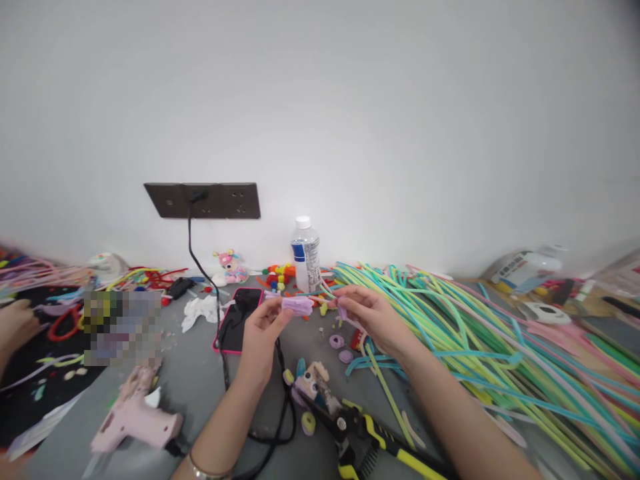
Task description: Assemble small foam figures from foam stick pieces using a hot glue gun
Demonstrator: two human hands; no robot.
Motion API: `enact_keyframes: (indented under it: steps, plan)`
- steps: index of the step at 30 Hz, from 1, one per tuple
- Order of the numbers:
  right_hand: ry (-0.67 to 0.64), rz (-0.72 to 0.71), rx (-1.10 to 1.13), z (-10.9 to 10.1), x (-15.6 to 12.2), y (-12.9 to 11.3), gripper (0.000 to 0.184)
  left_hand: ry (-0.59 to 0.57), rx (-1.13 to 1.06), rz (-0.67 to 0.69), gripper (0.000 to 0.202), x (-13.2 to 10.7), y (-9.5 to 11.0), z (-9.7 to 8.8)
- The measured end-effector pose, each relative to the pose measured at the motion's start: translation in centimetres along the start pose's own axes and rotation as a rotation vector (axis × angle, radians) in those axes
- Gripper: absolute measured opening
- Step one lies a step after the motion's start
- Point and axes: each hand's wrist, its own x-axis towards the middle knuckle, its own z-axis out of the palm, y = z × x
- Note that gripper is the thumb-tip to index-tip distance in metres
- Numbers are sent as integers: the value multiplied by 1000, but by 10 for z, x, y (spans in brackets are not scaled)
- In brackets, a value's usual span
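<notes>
My left hand (263, 335) is closed, pinching a lilac bundle of folded pipe cleaner (299, 306) between thumb and fingers. To its right, my right hand (374, 319) has its fingertips together on a lilac pipe cleaner strand (342, 311); a pale strand runs up past those fingertips. The two hands are held apart above the table. Below them lie small lilac coils (337, 341) and a little figure with googly eyes (311, 381). Black-and-yellow pliers (345, 427) rest against the figure.
Long green, yellow and blue pipe cleaners (450, 327) cover the right side. A water bottle (306, 257) stands near the wall. Left are a phone (240, 320), crumpled tissue (200, 312), a pink glue gun (137, 420) and a black cable (220, 333). Another person's hand (19, 323) is far left.
</notes>
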Motion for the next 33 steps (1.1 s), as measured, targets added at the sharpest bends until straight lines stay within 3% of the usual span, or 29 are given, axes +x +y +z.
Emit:
enact_keyframes:
  steps: [8,15,20,24,33]
  plan:
    - [7,-28,62,2,-1,-3,34,-89,44,25,31,0,-4,-2]
    - [103,-121,-10,2,-3,-7,35,-142,77,-1,30,-3,1,2]
    - [153,-255,-85,6,-6,-9,32,-292,112,-11,27,-8,5,4]
    - [106,-338,-50,12,-12,-16,28,-390,129,30,22,-9,7,5]
    - [-19,-572,-238,18,-21,-23,11,-368,96,-32,24,-10,9,8]
